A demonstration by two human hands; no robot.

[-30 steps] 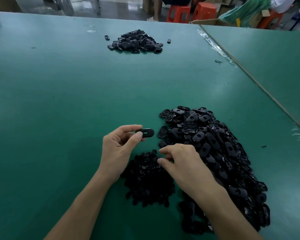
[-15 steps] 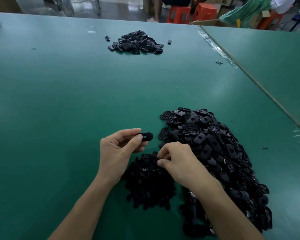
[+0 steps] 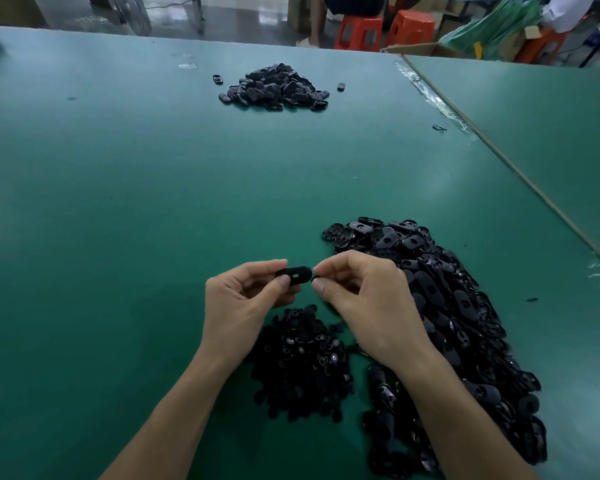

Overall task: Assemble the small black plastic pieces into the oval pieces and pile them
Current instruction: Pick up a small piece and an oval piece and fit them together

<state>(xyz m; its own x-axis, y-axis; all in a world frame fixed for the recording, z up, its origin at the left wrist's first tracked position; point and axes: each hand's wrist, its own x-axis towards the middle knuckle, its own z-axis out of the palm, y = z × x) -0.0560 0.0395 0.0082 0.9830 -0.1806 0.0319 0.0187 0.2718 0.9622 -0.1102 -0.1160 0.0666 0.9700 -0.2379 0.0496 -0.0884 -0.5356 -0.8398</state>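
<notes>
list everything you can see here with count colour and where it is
oval piece: one, black, held up, centre
small piece: one, black, barely visible beside the oval piece
small pieces pile: one, black, between the forearms
oval pieces pile: one, black, near right
far pile: one, black, far centre
table: one, green, under the piles
stools: at least two, orange, beyond the far edge
left hand: holds the oval piece
right hand: pinches the small piece

oval piece [image 3: 293, 274], small piece [image 3: 314, 278] in hands [image 3: 238, 306] [image 3: 368, 306]

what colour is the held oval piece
Black; the oval plastic piece shows best in the head view.
</notes>
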